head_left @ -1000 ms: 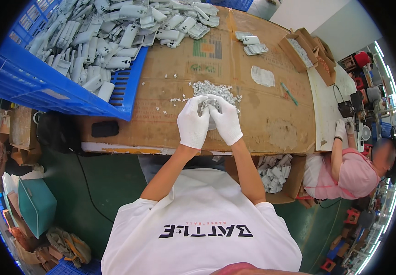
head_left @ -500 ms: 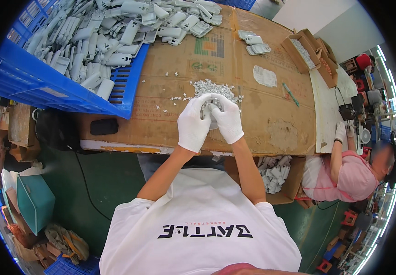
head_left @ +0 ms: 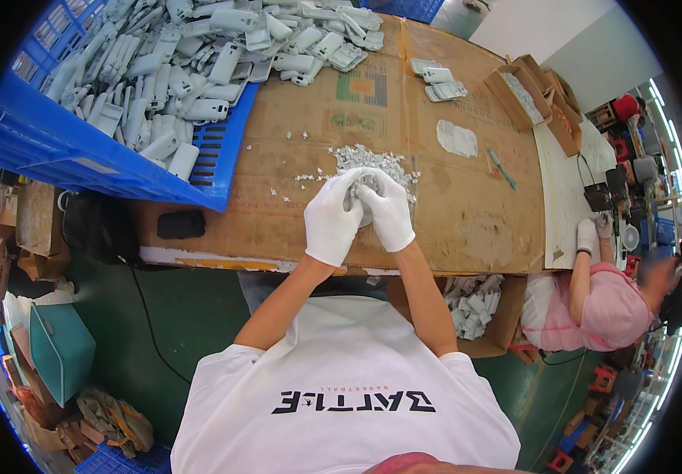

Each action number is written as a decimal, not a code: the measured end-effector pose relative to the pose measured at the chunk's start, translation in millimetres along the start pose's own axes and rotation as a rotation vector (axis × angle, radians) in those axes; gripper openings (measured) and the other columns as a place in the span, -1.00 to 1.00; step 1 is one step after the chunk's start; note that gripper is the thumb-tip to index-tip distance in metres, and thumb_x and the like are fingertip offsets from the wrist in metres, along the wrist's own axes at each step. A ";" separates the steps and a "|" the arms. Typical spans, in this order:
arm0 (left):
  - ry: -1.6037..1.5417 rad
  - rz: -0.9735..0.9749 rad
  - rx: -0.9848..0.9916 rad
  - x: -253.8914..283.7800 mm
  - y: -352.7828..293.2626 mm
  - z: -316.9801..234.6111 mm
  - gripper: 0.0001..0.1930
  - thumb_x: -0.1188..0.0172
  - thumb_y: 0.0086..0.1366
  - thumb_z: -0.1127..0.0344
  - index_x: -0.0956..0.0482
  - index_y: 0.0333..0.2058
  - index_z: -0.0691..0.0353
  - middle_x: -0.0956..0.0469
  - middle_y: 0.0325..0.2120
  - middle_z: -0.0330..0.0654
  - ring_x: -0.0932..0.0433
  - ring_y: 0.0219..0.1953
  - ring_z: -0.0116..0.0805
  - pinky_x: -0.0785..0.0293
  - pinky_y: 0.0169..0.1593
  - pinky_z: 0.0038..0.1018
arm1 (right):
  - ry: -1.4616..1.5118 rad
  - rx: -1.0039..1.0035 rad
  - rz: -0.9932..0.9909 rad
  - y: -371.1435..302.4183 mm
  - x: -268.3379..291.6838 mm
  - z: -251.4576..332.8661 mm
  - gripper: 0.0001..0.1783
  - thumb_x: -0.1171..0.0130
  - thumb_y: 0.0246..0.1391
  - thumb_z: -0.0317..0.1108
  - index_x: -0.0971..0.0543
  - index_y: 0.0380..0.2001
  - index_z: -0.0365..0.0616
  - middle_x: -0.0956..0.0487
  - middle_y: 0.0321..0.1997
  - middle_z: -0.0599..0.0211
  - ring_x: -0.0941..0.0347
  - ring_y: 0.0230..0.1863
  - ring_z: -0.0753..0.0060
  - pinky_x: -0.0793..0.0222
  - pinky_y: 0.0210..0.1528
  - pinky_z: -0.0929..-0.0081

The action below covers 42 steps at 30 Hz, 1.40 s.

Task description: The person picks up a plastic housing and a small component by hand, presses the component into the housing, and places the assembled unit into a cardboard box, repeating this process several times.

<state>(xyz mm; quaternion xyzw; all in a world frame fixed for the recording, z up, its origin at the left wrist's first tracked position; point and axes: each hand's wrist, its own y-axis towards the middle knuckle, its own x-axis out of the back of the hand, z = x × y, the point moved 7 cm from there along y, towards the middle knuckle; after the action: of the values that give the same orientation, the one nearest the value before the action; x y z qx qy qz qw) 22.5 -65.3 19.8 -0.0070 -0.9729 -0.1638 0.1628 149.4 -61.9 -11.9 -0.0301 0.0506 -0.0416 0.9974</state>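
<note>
My left hand [head_left: 332, 219] and my right hand [head_left: 391, 217], both in white knit gloves, meet over the cardboard-covered table. Between them they grip a pale plastic housing [head_left: 365, 214]; the fingers curl around it and hide most of its shape. My right thumb presses into it from above. Just beyond the fingertips lies a heap of tiny white plastic parts [head_left: 373, 160], with a few strays scattered to its left.
A blue crate [head_left: 96, 170] heaped with white plastic housings [head_left: 226, 62] stands at the left. Several more housings [head_left: 438, 79], a teal pen [head_left: 501, 168] and cardboard boxes [head_left: 519, 95] lie to the right. A co-worker in pink [head_left: 594, 308] sits at far right.
Both hands stay together on the housing, with small finger shifts. The whole view has tilted slightly, so the table sits a little lower.
</note>
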 end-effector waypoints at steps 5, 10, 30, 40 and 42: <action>0.018 0.029 0.015 -0.7 -1.3 3.8 -0.56 -0.15 0.12 0.59 -0.59 0.01 0.16 -0.62 -0.11 -0.08 -0.64 -0.10 -0.15 -0.57 -0.03 -0.38 | -0.035 0.002 0.004 1.9 1.5 -6.1 -0.76 -0.11 0.12 -0.51 -0.60 -0.14 -0.29 -0.63 -0.27 0.41 -0.50 -0.25 0.66 -0.46 -0.16 0.59; 0.002 0.031 0.033 -5.0 -0.1 2.1 -0.54 -0.16 0.11 0.59 -0.59 0.02 0.11 -0.62 -0.15 -0.09 -0.65 -0.16 -0.16 -0.58 -0.09 -0.37 | -0.039 -0.012 0.006 3.0 5.2 -1.6 -0.78 -0.11 0.13 -0.50 -0.61 -0.15 -0.29 -0.62 -0.27 0.40 -0.50 -0.25 0.66 -0.47 -0.18 0.60; -0.023 0.059 0.015 -27.1 22.4 2.1 -0.58 -0.28 0.10 0.51 -0.61 0.00 0.23 -0.66 -0.15 -0.06 -0.67 -0.14 -0.25 -0.56 -0.06 -0.42 | -0.112 0.191 -0.074 11.1 38.7 15.1 -0.53 -0.07 0.11 -0.51 -0.45 0.13 -0.31 -0.53 0.10 0.21 -0.47 0.10 0.47 -0.35 0.17 0.49; -0.073 0.106 0.151 -27.5 35.9 4.7 -0.52 -0.25 0.15 0.53 -0.51 0.10 0.31 -0.60 0.00 -0.10 -0.58 0.04 -0.37 -0.54 0.10 -0.44 | -1.150 0.820 -0.183 -62.9 20.9 58.4 -0.57 -0.32 -0.11 -0.47 -0.56 -0.08 0.03 -0.51 0.00 0.38 -0.50 -0.04 0.30 -0.43 -0.08 0.34; -0.108 0.128 0.181 -32.5 35.3 3.2 -0.52 -0.25 0.15 0.54 -0.51 0.09 0.32 -0.59 0.01 -0.11 -0.58 0.05 -0.37 -0.53 0.11 -0.44 | -1.214 0.818 -0.193 -61.0 20.2 46.6 -0.55 -0.35 -0.14 -0.48 -0.57 -0.09 0.01 -0.52 -0.01 0.38 -0.50 -0.04 0.28 -0.44 -0.06 0.34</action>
<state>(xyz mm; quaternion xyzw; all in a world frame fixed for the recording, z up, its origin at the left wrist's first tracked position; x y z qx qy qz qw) 54.7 -29.6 17.8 -0.0634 -0.9886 -0.0641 0.1204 169.4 -121.7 36.4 0.3219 -0.5328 -0.1207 0.7733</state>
